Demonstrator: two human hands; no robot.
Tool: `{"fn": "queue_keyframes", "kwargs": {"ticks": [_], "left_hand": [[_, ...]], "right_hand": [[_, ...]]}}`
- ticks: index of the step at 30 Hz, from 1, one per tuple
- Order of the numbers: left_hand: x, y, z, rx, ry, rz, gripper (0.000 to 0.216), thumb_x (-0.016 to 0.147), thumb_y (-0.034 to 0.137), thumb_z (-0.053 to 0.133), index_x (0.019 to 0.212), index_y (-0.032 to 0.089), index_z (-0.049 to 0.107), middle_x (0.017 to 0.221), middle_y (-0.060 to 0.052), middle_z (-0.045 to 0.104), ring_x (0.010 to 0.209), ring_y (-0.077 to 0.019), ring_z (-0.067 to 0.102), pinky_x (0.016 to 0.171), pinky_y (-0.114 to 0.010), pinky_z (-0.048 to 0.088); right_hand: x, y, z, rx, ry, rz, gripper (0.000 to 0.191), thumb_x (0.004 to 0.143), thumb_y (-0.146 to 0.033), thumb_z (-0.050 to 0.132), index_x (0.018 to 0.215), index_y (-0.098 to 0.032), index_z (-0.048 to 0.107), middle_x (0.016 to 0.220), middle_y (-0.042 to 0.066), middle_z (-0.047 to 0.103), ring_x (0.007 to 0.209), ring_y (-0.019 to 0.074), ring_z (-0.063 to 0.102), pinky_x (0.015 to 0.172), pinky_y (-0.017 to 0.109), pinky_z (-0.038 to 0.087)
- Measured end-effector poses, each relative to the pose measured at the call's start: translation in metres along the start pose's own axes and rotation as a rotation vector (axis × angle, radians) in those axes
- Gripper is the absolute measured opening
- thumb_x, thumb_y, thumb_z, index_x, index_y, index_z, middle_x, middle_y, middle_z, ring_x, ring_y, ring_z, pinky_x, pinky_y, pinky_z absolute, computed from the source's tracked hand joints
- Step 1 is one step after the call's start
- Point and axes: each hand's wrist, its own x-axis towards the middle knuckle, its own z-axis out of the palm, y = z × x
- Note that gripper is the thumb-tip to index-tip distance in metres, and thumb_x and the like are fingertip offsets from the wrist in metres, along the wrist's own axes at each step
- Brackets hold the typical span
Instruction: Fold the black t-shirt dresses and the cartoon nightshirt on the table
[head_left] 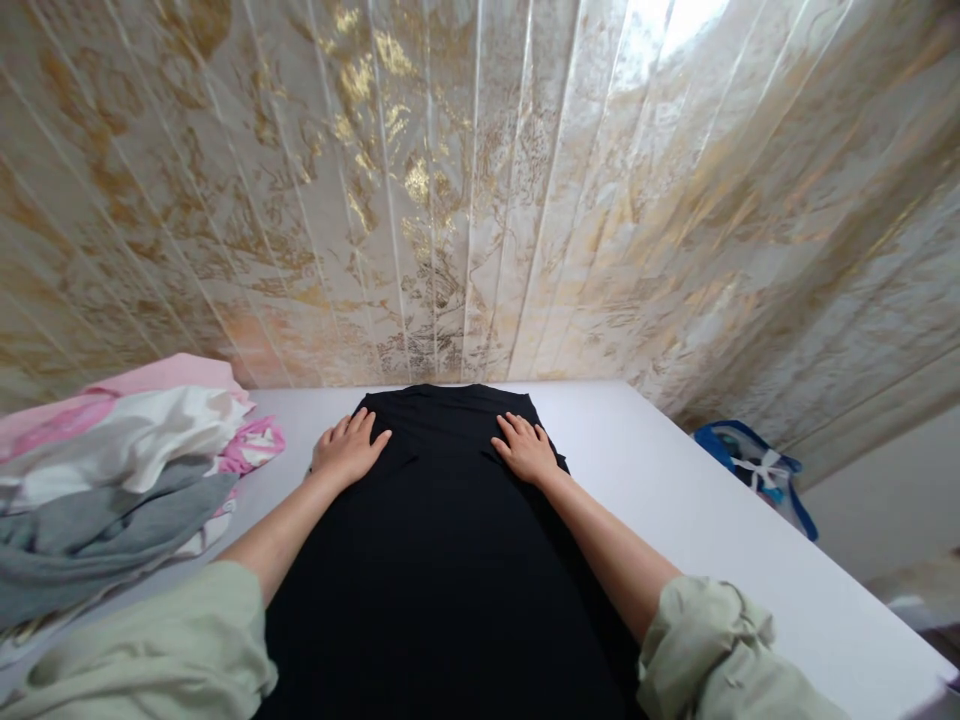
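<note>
Pressing flat on black garment [442, 560], spread lengthwise at table [675, 500] centre: left hand [346, 450] at 11 o'clock edge, right hand [527, 450] at 1 o'clock, fingers extended, gripping nothing. Smoothing under way, probably unfolded yet; near hem out of view. Clothes pile [112, 480] waiting at 9 o'clock.

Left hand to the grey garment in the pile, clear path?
Probably yes. The left hand lies flat on the black cloth; only bare table separates it from the grey garment on that side.

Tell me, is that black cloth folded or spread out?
Spread out: the black cloth lies flat along the table, both hands pressed open on it.
</note>
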Motion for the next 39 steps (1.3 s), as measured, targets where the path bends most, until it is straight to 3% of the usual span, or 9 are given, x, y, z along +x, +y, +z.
{"fn": "queue_keyframes", "kwargs": {"ticks": [4, 7, 12, 21, 25, 29, 32, 35, 39], "left_hand": [[0.025, -0.018, -0.015, -0.039, 0.058, -0.174, 0.055, 0.094, 0.038, 0.024, 0.139, 0.014, 0.047, 0.14, -0.016, 0.054, 0.13, -0.0258, 0.051, 0.099, -0.038, 0.044], [0.044, -0.028, -0.02, -0.058, 0.007, -0.26, 0.044, 0.088, 0.044, 0.04, 0.113, 0.018, 0.066, 0.11, -0.016, 0.071, 0.106, -0.0317, 0.066, 0.083, -0.041, 0.051], [0.056, -0.025, -0.012, -0.063, -0.013, -0.265, 0.027, 0.078, 0.048, 0.057, 0.084, 0.025, 0.07, 0.103, -0.013, 0.073, 0.103, -0.0377, 0.065, 0.084, -0.05, 0.048], [0.038, -0.028, -0.007, -0.021, 0.173, -0.307, 0.032, 0.09, 0.032, 0.038, 0.109, 0.017, 0.06, 0.115, -0.02, 0.066, 0.113, -0.036, 0.059, 0.089, -0.051, 0.044], [0.042, -0.032, -0.013, 0.009, 0.147, -0.313, 0.036, 0.09, 0.032, 0.039, 0.114, 0.013, 0.058, 0.119, -0.023, 0.063, 0.115, -0.0386, 0.057, 0.089, -0.053, 0.045], [0.041, -0.032, -0.029, 0.033, 0.051, -0.22, 0.044, 0.086, 0.044, 0.048, 0.118, 0.015, 0.059, 0.122, -0.022, 0.063, 0.113, -0.0391, 0.059, 0.086, -0.05, 0.048], [0.023, -0.024, -0.034, 0.069, 0.058, -0.081, 0.052, 0.09, 0.04, 0.041, 0.134, 0.013, 0.048, 0.138, -0.021, 0.053, 0.125, -0.0346, 0.051, 0.1, -0.047, 0.043], [-0.004, -0.013, -0.025, 0.089, 0.042, 0.087, 0.053, 0.094, 0.035, 0.033, 0.142, 0.014, 0.041, 0.15, -0.012, 0.043, 0.138, -0.0237, 0.039, 0.113, -0.036, 0.03], [-0.029, -0.009, -0.004, 0.103, -0.026, 0.14, 0.062, 0.094, 0.044, 0.033, 0.146, 0.01, 0.037, 0.157, -0.013, 0.032, 0.144, -0.0259, 0.028, 0.117, -0.039, 0.021]], "right_hand": [[0.01, 0.019, -0.017, 0.016, 0.159, 0.211, 0.049, 0.1, -0.039, 0.032, 0.145, -0.019, 0.04, 0.145, 0.012, 0.046, 0.131, 0.0216, 0.045, 0.102, 0.035, 0.039], [0.016, 0.029, -0.023, -0.041, 0.162, 0.391, 0.042, 0.098, -0.037, 0.04, 0.128, -0.013, 0.056, 0.123, 0.018, 0.06, 0.112, 0.0281, 0.058, 0.087, 0.037, 0.046], [0.021, 0.02, -0.014, -0.101, 0.165, 0.375, 0.026, 0.096, -0.031, 0.045, 0.111, -0.015, 0.06, 0.108, 0.015, 0.063, 0.101, 0.0262, 0.061, 0.081, 0.036, 0.045], [0.045, -0.002, -0.002, -0.162, 0.176, 0.23, 0.022, 0.099, -0.028, 0.039, 0.112, -0.019, 0.054, 0.11, 0.012, 0.062, 0.096, 0.0233, 0.062, 0.078, 0.033, 0.043], [0.052, -0.004, 0.001, -0.173, 0.186, 0.198, 0.021, 0.1, -0.03, 0.04, 0.111, -0.019, 0.054, 0.109, 0.011, 0.062, 0.095, 0.0232, 0.061, 0.078, 0.033, 0.042], [0.051, -0.006, 0.0, -0.175, 0.204, 0.199, 0.025, 0.1, -0.03, 0.039, 0.114, -0.017, 0.054, 0.112, 0.013, 0.061, 0.099, 0.0242, 0.059, 0.083, 0.035, 0.042], [0.049, -0.009, -0.007, -0.171, 0.221, 0.19, 0.03, 0.099, -0.028, 0.038, 0.122, -0.016, 0.053, 0.12, 0.015, 0.058, 0.108, 0.0266, 0.055, 0.089, 0.037, 0.04], [0.04, -0.013, -0.015, -0.166, 0.221, 0.155, 0.037, 0.098, -0.027, 0.04, 0.131, -0.015, 0.05, 0.13, 0.016, 0.054, 0.115, 0.0272, 0.052, 0.096, 0.038, 0.038], [0.011, -0.018, -0.011, -0.136, 0.128, -0.019, 0.049, 0.098, -0.034, 0.04, 0.143, -0.013, 0.042, 0.147, 0.014, 0.043, 0.131, 0.0249, 0.042, 0.107, 0.034, 0.031]]}}
